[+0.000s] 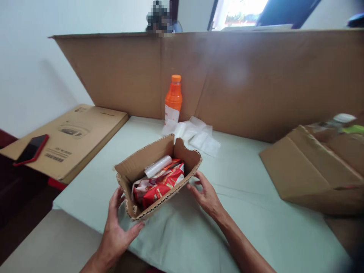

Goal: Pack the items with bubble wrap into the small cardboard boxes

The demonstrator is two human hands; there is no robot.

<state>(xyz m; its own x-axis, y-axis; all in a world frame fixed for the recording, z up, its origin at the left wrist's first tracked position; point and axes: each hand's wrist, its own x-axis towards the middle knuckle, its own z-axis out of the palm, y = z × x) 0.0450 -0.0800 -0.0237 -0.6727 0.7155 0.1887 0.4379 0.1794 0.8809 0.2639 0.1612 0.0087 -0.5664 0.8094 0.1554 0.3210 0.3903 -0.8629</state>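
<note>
Printing on the flat carton (71, 140), well to the left of the left hand (115, 227), is too blurred to read; the bottle label (171, 113) and red packets (159, 185) likewise show nothing legible.

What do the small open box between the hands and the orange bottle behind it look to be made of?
The box looks like plain brown corrugated cardboard with a matte face: its torn rim shows the wavy fluting. The bottle looks like clear, glossy plastic holding orange drink, with an orange cap and a white label; glass cannot be ruled out.

The carton (318, 170) runs off the right edge, its contents blurred.
</note>
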